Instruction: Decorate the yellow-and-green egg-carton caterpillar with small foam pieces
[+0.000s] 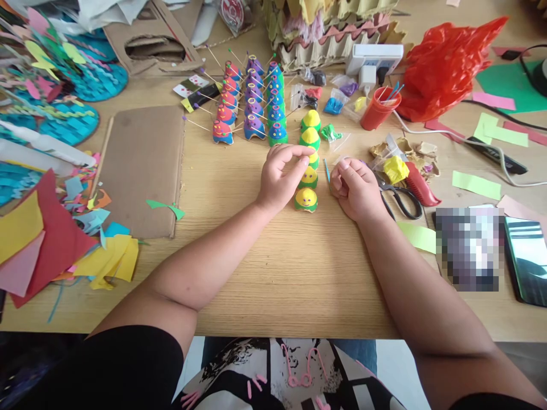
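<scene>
Wearing patterned clothing (294, 376) below the near edge of the tabletop (273, 296), holds the left hand (280, 176) bent over the row of yellow-and-green figures (306, 199) mid-tabletop, and the right hand (355, 189) curled between that row and the scissors (405, 202), both grips too hidden to tell open from closed.

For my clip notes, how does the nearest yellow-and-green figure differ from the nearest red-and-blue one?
The yellow-and-green figure has a yellow top over green; the red-and-blue figure is red above blue. A thin stick juts out beside the red-and-blue figure, while the yellow-and-green figure shows none. Both are small, dome-like and upright at their rows' near ends.
</scene>
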A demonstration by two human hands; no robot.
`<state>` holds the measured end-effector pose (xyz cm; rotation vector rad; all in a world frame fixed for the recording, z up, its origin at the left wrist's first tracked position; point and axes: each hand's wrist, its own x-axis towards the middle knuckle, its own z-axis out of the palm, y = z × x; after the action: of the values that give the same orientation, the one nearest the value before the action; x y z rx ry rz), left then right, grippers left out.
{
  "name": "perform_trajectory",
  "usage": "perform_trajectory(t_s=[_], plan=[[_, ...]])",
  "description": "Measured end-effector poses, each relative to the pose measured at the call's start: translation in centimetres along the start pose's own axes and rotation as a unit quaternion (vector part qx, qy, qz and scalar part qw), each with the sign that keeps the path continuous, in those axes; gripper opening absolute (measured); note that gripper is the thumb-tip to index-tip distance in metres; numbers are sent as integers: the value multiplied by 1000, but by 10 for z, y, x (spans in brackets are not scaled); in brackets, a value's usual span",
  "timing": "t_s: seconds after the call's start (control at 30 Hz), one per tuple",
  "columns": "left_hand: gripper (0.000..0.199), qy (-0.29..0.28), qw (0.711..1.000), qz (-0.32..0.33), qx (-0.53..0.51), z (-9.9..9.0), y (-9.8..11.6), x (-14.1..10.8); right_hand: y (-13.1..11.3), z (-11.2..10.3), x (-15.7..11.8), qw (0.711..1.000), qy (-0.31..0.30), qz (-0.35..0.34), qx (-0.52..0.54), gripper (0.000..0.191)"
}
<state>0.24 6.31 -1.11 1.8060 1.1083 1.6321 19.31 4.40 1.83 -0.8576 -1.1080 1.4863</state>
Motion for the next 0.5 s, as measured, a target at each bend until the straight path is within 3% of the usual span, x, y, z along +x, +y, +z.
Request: perform_trajectory(t_s=[0.23,0.5], plan=[[37,-12,1000,-3,7,-2,-1,0,0,0,1,1000,-5,-7,-6,62],[29,-7,1000,-16,5,-1,4,0,-4,1,-2,1000,12,9,8,52]])
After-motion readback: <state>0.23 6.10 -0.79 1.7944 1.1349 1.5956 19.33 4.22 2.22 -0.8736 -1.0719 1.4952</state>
